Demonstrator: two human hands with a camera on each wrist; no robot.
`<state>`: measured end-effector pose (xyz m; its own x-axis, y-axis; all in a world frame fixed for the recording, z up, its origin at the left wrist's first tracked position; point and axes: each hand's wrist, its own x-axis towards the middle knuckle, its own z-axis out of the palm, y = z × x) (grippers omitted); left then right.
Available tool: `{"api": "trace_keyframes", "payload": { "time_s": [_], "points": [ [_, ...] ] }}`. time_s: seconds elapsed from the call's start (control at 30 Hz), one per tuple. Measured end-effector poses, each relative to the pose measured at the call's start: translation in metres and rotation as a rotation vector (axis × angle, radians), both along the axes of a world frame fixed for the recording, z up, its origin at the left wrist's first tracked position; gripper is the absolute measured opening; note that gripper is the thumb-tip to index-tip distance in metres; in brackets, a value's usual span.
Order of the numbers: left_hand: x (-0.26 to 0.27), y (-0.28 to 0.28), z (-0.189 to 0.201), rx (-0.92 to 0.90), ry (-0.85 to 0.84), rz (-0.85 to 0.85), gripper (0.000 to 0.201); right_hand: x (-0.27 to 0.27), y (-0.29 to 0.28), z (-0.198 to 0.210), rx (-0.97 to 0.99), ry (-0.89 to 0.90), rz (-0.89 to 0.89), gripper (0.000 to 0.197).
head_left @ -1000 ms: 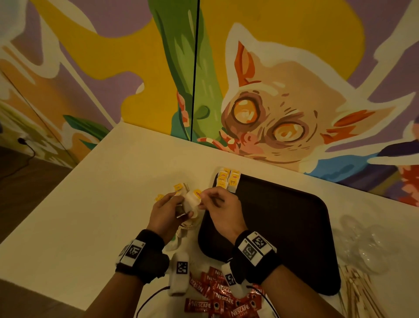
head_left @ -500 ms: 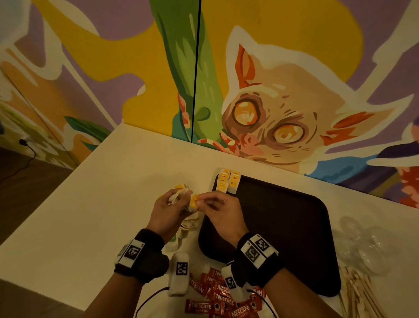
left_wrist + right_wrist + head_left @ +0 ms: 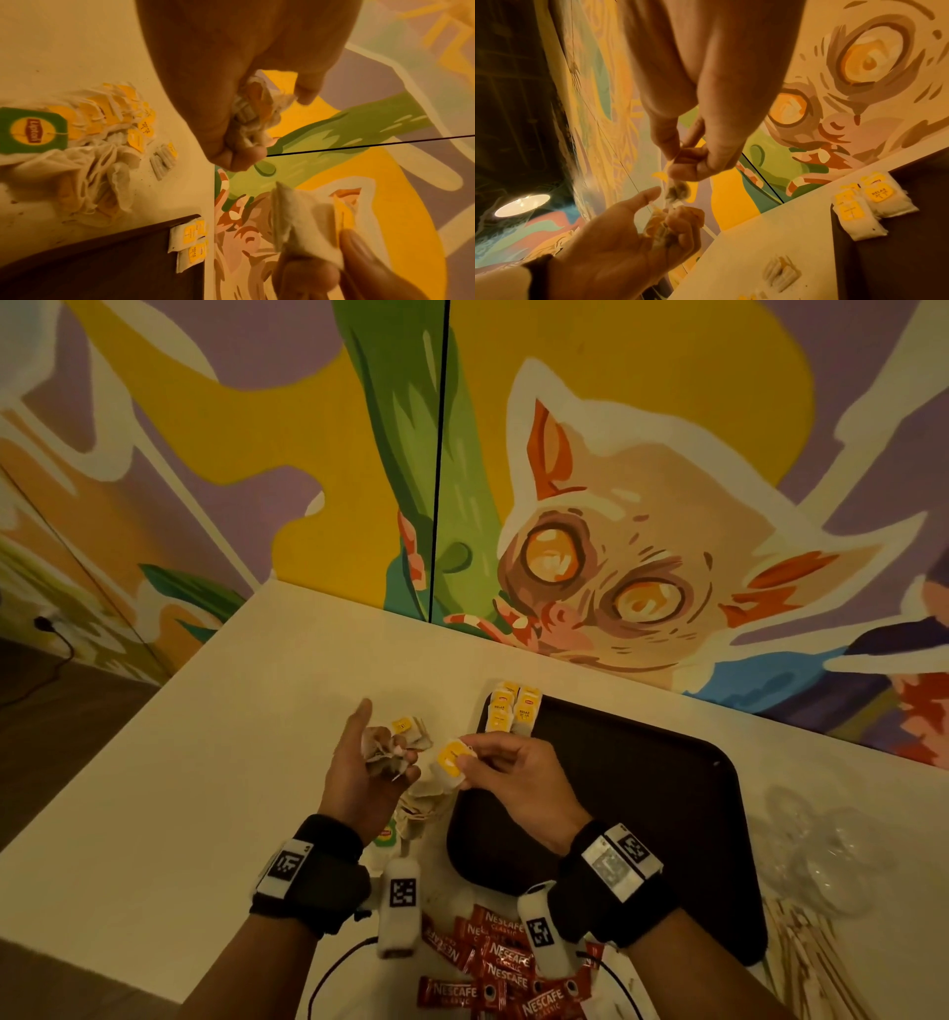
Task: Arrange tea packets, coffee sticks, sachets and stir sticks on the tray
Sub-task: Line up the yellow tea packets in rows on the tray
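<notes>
Right hand (image 3: 518,773) pinches one tea packet (image 3: 452,759); left hand (image 3: 359,762) clutches a bunch (image 3: 398,742). Few packets (image 3: 511,706) sit on the tray (image 3: 642,788) beyond; coffee sticks (image 3: 498,968) and stir sticks (image 3: 811,963) wait nearer.

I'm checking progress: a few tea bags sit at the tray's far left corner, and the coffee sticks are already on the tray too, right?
Not quite. The tea bags do sit at the far left corner of the tray, but the coffee sticks lie on the table in front of it, as the head view shows.
</notes>
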<state>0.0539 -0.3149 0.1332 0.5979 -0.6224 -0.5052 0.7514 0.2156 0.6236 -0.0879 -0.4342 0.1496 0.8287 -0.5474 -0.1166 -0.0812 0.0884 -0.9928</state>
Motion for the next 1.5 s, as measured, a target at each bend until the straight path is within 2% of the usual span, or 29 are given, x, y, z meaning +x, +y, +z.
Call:
{"api": "trace_keyframes", "payload": {
  "time_s": [0.07,0.13,0.33,0.5,0.63,0.73,0.83,0.93,1.03,1.13,1.27,1.5],
  "points": [
    [0.000,-0.001,0.005,0.009,0.022,-0.021,0.053,-0.003,0.000,0.003,0.038,-0.012,0.010,0.018],
    [-0.001,-0.004,0.010,0.045,0.001,-0.048,0.043,-0.005,0.000,0.004,0.055,-0.010,0.015,0.018],
    [-0.009,-0.007,0.021,0.104,-0.241,-0.219,0.013,-0.011,0.001,0.000,0.074,-0.011,0.020,0.019],
    [-0.016,-0.007,0.022,0.058,-0.340,-0.359,0.027,-0.016,0.001,-0.001,0.077,-0.012,0.031,0.020],
    [-0.019,-0.009,0.023,0.017,-0.347,-0.450,0.033,-0.020,-0.004,-0.002,0.067,-0.007,0.028,0.021],
    [-0.019,-0.010,0.024,0.015,-0.359,-0.495,0.034,-0.023,-0.009,0.000,0.047,0.006,0.000,0.021],
    [-0.020,-0.013,0.024,0.066,-0.388,-0.466,0.026,-0.026,-0.014,0.004,0.032,0.020,-0.006,0.018],
    [-0.021,-0.018,0.024,0.165,-0.503,-0.429,0.018,-0.028,-0.017,0.007,0.026,0.033,0.002,0.015],
    [-0.022,-0.020,0.025,0.184,-0.626,-0.511,0.018,-0.029,-0.019,0.010,0.020,0.034,0.004,0.014],
    [-0.023,-0.019,0.030,0.168,-0.836,-0.646,0.024,-0.030,-0.021,0.009,-0.008,0.026,0.016,0.016],
    [-0.018,-0.020,0.031,0.195,-1.083,-0.623,0.010,-0.032,-0.021,0.012,-0.008,0.043,0.041,0.015],
    [-0.020,-0.019,0.031,0.292,-1.253,-0.608,0.005,-0.041,-0.028,0.013,-0.149,0.197,0.087,0.012]
  ]
}}
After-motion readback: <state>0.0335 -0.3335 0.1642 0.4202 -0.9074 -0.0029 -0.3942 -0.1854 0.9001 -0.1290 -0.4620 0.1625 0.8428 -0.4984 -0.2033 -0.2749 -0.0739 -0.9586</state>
